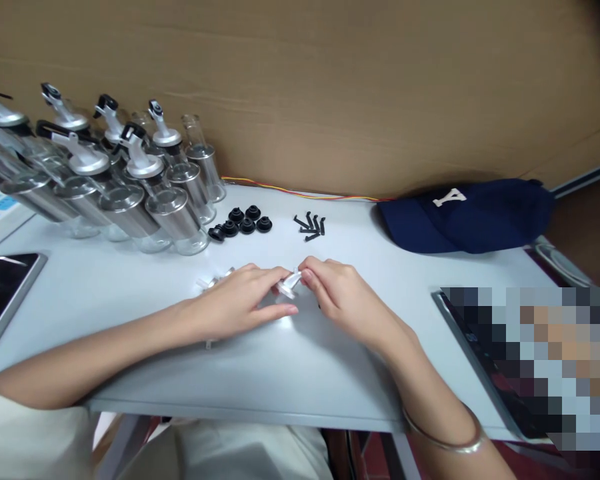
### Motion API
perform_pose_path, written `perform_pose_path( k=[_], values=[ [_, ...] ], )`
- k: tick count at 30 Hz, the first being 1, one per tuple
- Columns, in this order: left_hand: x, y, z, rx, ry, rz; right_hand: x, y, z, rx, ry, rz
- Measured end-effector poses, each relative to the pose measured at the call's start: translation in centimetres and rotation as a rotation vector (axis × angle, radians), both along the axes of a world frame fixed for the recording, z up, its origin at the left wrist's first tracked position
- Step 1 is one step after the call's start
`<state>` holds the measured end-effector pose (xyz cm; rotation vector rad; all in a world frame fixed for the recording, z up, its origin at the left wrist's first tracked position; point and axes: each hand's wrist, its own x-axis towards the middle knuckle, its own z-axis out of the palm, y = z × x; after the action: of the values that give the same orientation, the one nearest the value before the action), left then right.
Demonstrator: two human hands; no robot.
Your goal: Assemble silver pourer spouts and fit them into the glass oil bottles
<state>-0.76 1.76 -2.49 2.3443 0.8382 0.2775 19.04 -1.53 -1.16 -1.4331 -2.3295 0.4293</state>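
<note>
Above the middle of the white table, my left hand (pixel 237 300) has its fingers closed on the base of a silver pourer spout (pixel 291 284). Thumb and fingers of my right hand (pixel 337 287) pinch the narrow end of the same spout. More silver and clear pourer parts (pixel 211 283) lie partly hidden behind my left hand. Beyond the hands are several black rubber stoppers (pixel 247 225) in a cluster. To their right sits a small pile of thin black levers (pixel 311 227).
Several glass bottles with steel sleeves (pixel 173 213) crowd the back left, some topped with pourers. A phone (pixel 5 293) lies at the left edge. A navy cap (pixel 470 217) rests at the back right, near a dark-framed, pixelated object (pixel 480 360). Cardboard (pixel 320 93) stands behind.
</note>
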Motion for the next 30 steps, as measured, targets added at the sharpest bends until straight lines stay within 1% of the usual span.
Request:
perform_pose_path(
  k=[2, 4, 6, 8, 10, 12, 16, 19, 23, 27, 30],
  values=[
    [0.0, -1.2, -0.1, -0.014, -0.143, 0.074, 0.2, 0.0, 0.2, 0.006, 0.013, -0.010],
    [-0.1, -2.7, 0.2, -0.006, -0.257, 0.087, 0.4, -0.1, 0.5, -0.009, 0.051, -0.007],
    [-0.1, -3.9, 0.7, -0.035, -0.248, 0.020, 0.5, -0.2, 0.8, -0.047, 0.107, 0.012],
    [-0.1, -4.6, 0.9, -0.105, -0.213, -0.001, 0.4, -0.3, 0.9, -0.089, 0.150, 0.037],
    [0.0, -4.6, 0.7, -0.154, -0.211, 0.018, 0.2, -0.4, 0.9, -0.123, 0.162, 0.054],
    [0.1, -4.1, 0.1, -0.150, -0.202, 0.005, 0.0, -0.3, 0.7, -0.144, 0.154, 0.060],
    [0.2, -2.7, -1.0, -0.033, -0.084, -0.034, -0.2, -0.2, -0.1, -0.162, 0.104, 0.053],
    [0.1, -2.1, -1.3, 0.032, -0.054, -0.043, -0.3, -0.2, -0.3, -0.162, 0.088, 0.043],
    [0.1, -2.3, -1.6, 0.041, -0.078, -0.073, -0.3, 0.0, -0.3, -0.177, 0.101, 0.036],
    [0.2, -3.1, -2.6, 0.082, -0.098, -0.055, -0.4, 0.0, -0.4, -0.218, 0.089, 0.047],
    [0.3, -3.4, -3.0, 0.060, -0.104, -0.055, -0.6, -0.1, -0.3, -0.235, 0.080, 0.060]
  ],
)
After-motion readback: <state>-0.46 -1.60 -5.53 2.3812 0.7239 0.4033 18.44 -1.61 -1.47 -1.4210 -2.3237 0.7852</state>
